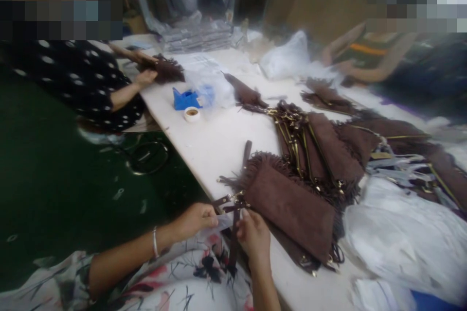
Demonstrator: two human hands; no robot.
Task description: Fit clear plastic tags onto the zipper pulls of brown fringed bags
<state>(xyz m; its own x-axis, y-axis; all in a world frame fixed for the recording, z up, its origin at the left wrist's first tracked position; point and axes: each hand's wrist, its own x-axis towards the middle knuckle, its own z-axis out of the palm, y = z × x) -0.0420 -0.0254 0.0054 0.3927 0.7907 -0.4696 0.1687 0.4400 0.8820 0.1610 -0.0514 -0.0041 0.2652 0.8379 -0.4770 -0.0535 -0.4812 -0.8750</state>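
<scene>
My left hand (199,222) is closed in a pinch on a translucent plastic strip (224,223) at the table's near edge. Opposite it, my right hand (255,235) pinches what looks like the strip's other end, around a dark brown strap (233,248). This strap hangs down over the table edge toward my lap. Just beyond my hands, metal clasps (239,198) join the strap ends to a brown suede fringed bag (292,209), which lies flat on top of other bags. My right fingertips partly hide the strip.
Several brown bags with gold zippers (297,150) are heaped farther along the white table (197,150). A blue tape dispenser (186,99) and a tape roll (192,114) stand at the left. White plastic bags (408,243) lie at the right. Two co-workers are across and left.
</scene>
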